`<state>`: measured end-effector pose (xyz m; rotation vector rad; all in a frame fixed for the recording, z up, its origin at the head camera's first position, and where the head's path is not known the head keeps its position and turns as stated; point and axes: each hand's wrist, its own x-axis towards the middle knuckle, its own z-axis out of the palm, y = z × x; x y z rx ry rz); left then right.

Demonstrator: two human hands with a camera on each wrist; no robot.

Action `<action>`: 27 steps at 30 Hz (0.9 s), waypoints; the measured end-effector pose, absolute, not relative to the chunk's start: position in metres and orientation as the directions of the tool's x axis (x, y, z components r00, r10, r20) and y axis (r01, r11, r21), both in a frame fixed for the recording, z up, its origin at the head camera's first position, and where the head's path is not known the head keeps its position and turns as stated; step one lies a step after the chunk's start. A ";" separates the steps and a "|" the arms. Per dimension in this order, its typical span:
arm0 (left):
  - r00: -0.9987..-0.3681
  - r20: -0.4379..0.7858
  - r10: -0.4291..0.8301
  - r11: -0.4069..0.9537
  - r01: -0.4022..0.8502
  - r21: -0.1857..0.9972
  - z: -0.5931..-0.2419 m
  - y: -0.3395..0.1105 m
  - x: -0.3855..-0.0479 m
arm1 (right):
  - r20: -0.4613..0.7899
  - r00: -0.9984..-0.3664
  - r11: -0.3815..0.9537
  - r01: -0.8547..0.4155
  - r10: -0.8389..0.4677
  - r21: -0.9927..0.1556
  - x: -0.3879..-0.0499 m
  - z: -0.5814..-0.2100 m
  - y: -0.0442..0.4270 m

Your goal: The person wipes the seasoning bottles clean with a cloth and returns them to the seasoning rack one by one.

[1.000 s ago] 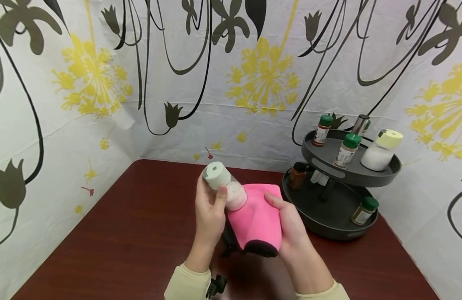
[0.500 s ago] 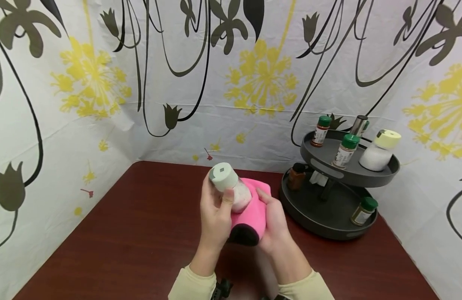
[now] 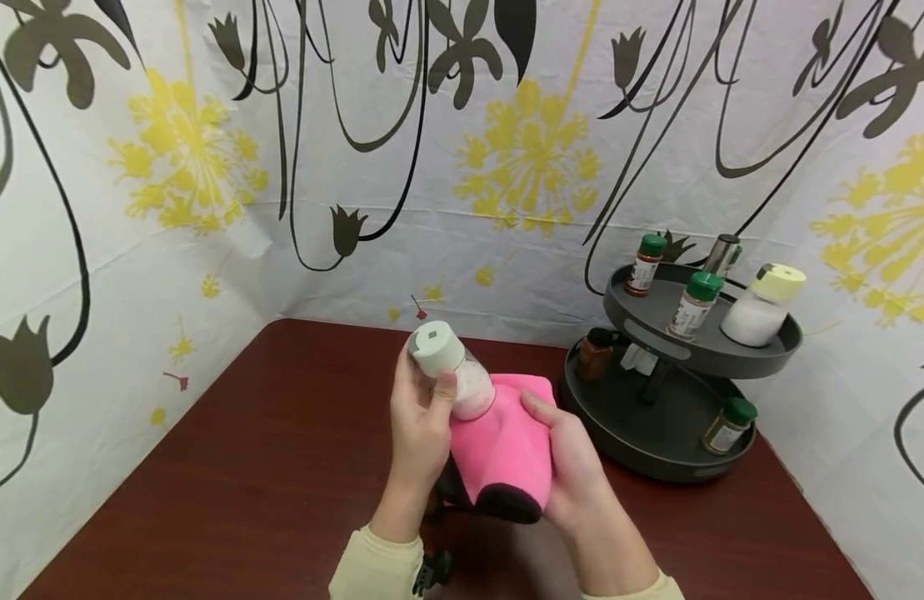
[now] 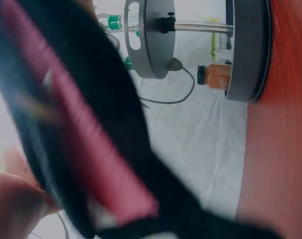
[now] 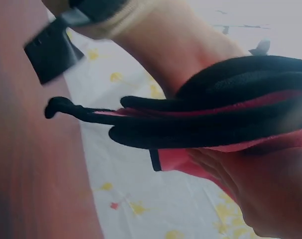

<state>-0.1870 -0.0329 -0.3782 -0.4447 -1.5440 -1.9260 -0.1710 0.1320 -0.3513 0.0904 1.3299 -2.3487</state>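
Note:
In the head view my left hand point(image 3: 420, 437) grips a clear jar point(image 3: 472, 392) by its upper part, thumb across the front. The jar has a pale green lid point(image 3: 437, 347) and white contents, and it leans with its base toward the right. A pink cloth with black edging point(image 3: 502, 450) lies against the jar's base. My right hand point(image 3: 581, 475) holds the cloth from the right, thumb on top; its other fingers are mostly hidden. Blurred folds of the cloth point(image 4: 103, 159) fill much of the left wrist view. Its black edges point(image 5: 215, 124) show in layers in the right wrist view.
A dark two-tier round rack point(image 3: 656, 454) stands at the right. Its upper tier bears green-capped spice jars point(image 3: 690, 308) and a yellow-lidded jar point(image 3: 761, 308). Below are a brown jar point(image 3: 595, 354) and a green-capped jar point(image 3: 730, 425). Patterned sheeting point(image 3: 402, 192) hangs behind the brown table point(image 3: 282, 467).
Since half a second ago, the jar and left hand have shifted slightly left. My right hand has moved right and down, and the bunched cloth is more spread, close to its look one second ago.

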 end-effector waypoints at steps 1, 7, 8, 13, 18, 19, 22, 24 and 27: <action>-0.749 0.609 -0.261 -0.124 0.652 0.748 -0.378 -0.033 -0.187 | -0.269 -0.906 -0.437 0.397 -0.326 -0.807 -0.171 -0.350 0.135; -0.753 0.602 -0.266 -0.129 0.646 0.752 -0.376 -0.029 -0.183 | -0.276 -0.926 -0.451 0.368 -0.258 -0.813 -0.179 -0.344 0.142; -0.753 0.603 -0.261 -0.129 0.647 0.752 -0.377 -0.028 -0.182 | -0.267 -0.930 -0.464 0.359 -0.253 -0.810 -0.181 -0.344 0.141; -0.757 0.610 -0.236 -0.131 0.646 0.752 -0.378 -0.021 -0.178 | -0.222 -0.941 -0.520 0.327 -0.255 -0.789 -0.191 -0.352 0.134; -0.764 0.609 -0.212 -0.143 0.641 0.755 -0.377 -0.016 -0.174 | -0.218 -0.940 -0.520 0.328 -0.262 -0.789 -0.191 -0.362 0.123; -0.763 0.611 -0.211 -0.143 0.642 0.753 -0.377 -0.016 -0.174 | -0.216 -0.939 -0.517 0.328 -0.266 -0.790 -0.190 -0.364 0.122; -0.754 0.620 -0.216 -0.145 0.653 0.743 -0.375 -0.015 -0.174 | -0.202 -0.936 -0.512 0.328 -0.287 -0.794 -0.186 -0.367 0.117; -0.747 0.625 -0.226 -0.138 0.660 0.738 -0.375 -0.016 -0.175 | -0.194 -0.928 -0.504 0.338 -0.317 -0.795 -0.182 -0.367 0.116; -0.739 0.629 -0.239 -0.120 0.666 0.736 -0.377 -0.018 -0.178 | -0.191 -0.917 -0.484 0.352 -0.350 -0.801 -0.177 -0.368 0.116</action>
